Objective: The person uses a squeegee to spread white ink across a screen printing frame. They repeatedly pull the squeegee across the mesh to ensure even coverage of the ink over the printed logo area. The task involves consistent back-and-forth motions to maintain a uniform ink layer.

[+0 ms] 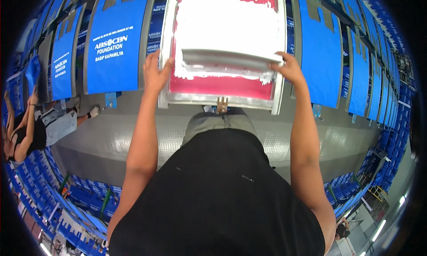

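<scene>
In front of me lies a screen-printing frame (222, 100) with silver rails and red mesh (222, 88). Thick white ink (227, 25) covers much of the mesh. A long grey squeegee (231, 56) lies across the ink, near the frame's close end. My left hand (155, 74) is closed round the left rail, thumb on its inner side. On the right rail, my right hand (291, 70) is closed too, its thumb and fingertips beside the squeegee's right end. A metal bracket (222, 105) sits at the middle of the near rail.
Blue printed bags (113, 65) lie flat on boards to the left, with more blue bags (318, 56) to the right. Another person (38, 127) stands at far left, holding up a blue bag (32, 71). Behind me are a grey floor (98, 140) and racks of blue bags.
</scene>
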### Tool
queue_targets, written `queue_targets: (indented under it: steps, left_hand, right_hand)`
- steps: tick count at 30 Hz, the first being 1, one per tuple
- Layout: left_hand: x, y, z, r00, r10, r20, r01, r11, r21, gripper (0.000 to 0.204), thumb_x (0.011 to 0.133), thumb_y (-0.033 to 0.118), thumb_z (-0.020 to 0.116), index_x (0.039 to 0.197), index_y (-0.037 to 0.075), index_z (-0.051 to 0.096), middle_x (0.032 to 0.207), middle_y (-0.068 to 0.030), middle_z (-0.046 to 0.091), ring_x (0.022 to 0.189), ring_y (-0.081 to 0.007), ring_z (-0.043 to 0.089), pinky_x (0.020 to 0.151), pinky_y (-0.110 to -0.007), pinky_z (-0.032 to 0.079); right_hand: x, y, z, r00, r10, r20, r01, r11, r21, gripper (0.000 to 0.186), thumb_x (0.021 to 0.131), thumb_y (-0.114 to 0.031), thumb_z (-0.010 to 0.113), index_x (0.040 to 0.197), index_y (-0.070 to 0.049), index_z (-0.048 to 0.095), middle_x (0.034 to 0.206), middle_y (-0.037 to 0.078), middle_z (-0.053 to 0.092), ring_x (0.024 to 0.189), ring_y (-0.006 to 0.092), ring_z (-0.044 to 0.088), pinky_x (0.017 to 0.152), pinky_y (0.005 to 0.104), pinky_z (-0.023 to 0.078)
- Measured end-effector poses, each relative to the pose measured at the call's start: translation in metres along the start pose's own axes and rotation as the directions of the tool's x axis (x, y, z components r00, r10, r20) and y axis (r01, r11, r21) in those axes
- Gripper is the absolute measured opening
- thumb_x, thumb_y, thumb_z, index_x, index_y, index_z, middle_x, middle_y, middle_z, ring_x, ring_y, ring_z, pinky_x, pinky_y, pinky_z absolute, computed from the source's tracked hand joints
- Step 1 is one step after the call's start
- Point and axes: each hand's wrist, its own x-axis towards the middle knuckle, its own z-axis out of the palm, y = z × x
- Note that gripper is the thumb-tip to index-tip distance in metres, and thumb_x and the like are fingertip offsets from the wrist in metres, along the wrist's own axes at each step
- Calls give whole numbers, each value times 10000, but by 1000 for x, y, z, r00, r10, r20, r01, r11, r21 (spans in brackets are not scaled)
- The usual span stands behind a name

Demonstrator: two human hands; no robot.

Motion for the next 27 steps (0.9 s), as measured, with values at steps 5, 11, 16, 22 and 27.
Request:
queue_targets:
  steps: [5,11,16,22,27]
  left_hand:
    - [2,106,-61,796,501,339,-508,858,-76,427,719,247,779,1081,67,641,1016,-139,630,974,-324,588,867,-450,462]
    - [95,123,-40,742,325,586,-450,890,76,144,754,204,710,854,118,651,812,-110,654,829,-322,628,747,-438,493]
    - [165,93,32,839,477,261,-519,846,123,237,707,112,680,931,65,621,890,-126,631,910,-323,588,794,-436,477]
    - [78,83,23,848,390,358,-437,898,57,402,644,47,704,1031,62,596,981,-111,577,949,-306,551,843,-424,431]
    - [2,101,-55,839,277,469,-301,953,-24,354,624,46,715,969,54,634,900,-97,601,905,-307,571,829,-418,431]
  right_hand:
    - [-63,-48,46,954,-299,6,225,702,-675,375,672,-54,647,1046,-90,640,898,153,667,894,341,628,966,548,382]
    - [9,-74,4,990,-63,124,128,760,-638,344,688,-27,588,1016,-112,649,782,141,663,846,329,642,961,462,408]
    - [120,-62,-8,932,-363,-11,223,598,-770,355,761,-13,529,1097,-103,600,954,121,657,963,314,619,974,612,354]
    - [49,-33,41,949,-309,62,252,629,-736,321,769,-3,545,1078,-91,549,997,91,607,1012,270,585,1031,664,284]
    - [-48,-74,29,965,-217,144,259,746,-613,270,714,-27,602,978,-81,606,848,86,635,938,290,605,1031,593,322]
